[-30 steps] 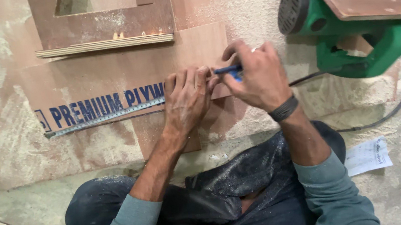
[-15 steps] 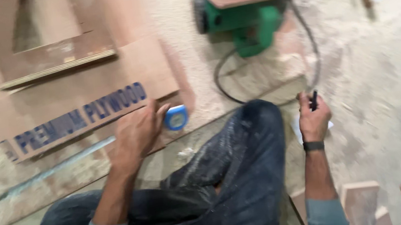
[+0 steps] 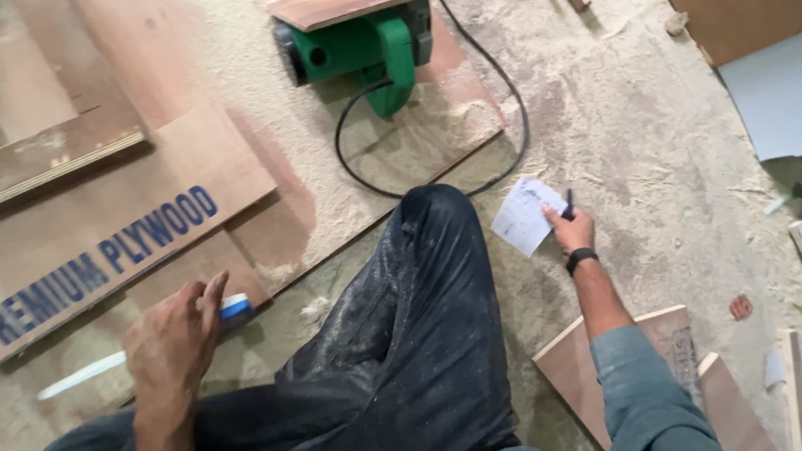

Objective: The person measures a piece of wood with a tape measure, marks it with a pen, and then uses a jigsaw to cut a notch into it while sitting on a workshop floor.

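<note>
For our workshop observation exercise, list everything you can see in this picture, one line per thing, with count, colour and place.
tape measure: one, blue and white case with pale blade run out to the left, under the left hand on the floor
paper slip: one, white, on the floor at the right hand
pen: one, dark, in the right hand
power tool: one, green, top centre, a small board lying on it
cord: one, black, looping from the tool
lettered plywood strip: one, brown, left
plywood frame: one, brown, top left
offcuts: several, pale brown, lower right
sawdust: pale, all over the floor
wristband: one, black, right wrist
left hand: on the tape case
right hand: touching the slip
</note>
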